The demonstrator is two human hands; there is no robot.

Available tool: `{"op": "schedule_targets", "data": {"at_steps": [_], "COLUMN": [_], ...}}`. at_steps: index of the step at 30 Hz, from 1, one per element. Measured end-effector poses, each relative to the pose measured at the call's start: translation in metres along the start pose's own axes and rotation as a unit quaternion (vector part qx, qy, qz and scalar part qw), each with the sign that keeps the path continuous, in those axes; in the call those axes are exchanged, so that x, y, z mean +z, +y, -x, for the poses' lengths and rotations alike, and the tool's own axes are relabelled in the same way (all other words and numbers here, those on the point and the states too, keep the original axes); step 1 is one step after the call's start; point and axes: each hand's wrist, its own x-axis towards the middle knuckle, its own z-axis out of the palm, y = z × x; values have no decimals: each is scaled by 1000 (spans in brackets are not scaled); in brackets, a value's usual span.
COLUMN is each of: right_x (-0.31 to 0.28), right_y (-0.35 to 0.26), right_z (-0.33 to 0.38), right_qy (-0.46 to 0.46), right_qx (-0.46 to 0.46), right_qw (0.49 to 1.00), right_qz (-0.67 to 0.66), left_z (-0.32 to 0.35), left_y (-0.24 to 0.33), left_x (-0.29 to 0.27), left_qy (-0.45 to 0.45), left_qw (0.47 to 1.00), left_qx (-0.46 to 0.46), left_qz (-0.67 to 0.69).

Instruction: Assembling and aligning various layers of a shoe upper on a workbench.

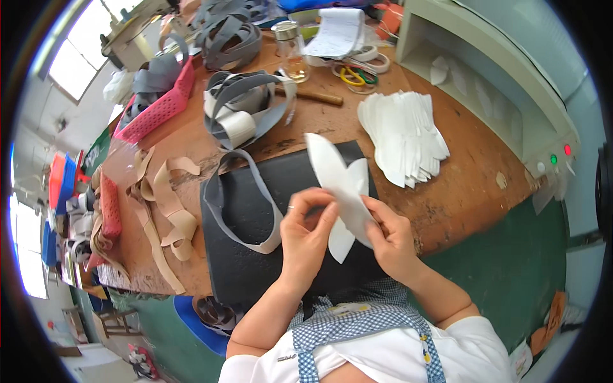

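Room: workshop seen from the head camera, with a worn wooden table, a green floor below it and bright windows at the far left.
Work surface: black mat lies on the table's near edge, with a grey strap looped across it.
Left hand: fingers pinched together on the white cut piece, thumb on top.
Right hand: fingers closed on the same piece's lower right edge.
White cut piece: held above the mat, between both hands, tilted, its pointed end up and away.
Risk: thin layers might crease or slip out of line if the pinch shifts; this is a judgement only.
Stock: stack of white cut pieces fanned out right of the mat.
Containers: clear bottle with a metal cap stands far back; pink basket of grey straps sits at the left.
Signs: red and green lamps on a pale machine at the right.
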Motion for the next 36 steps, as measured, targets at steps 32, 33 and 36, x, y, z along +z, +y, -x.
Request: {"op": "schedule_targets", "data": {"at_steps": [32, 33, 36], "right_x": [3, -5, -15], "right_y": [-69, -64, -62], "right_z": [-8, -4, 3], "right_qy": [-35, -21, 8], "right_qx": [-295, -290, -187], "right_qw": [945, 948, 945], "right_qz": [-140, -132, -270], "left_z": [38, 32, 9], "left_y": [65, 55, 54], "left_x": [16, 19, -11], "left_qy": [99, 114, 247], "left_qw": [848, 847, 841], "left_qx": [381, 371, 339], "left_qz": [-354, -364, -341]}}
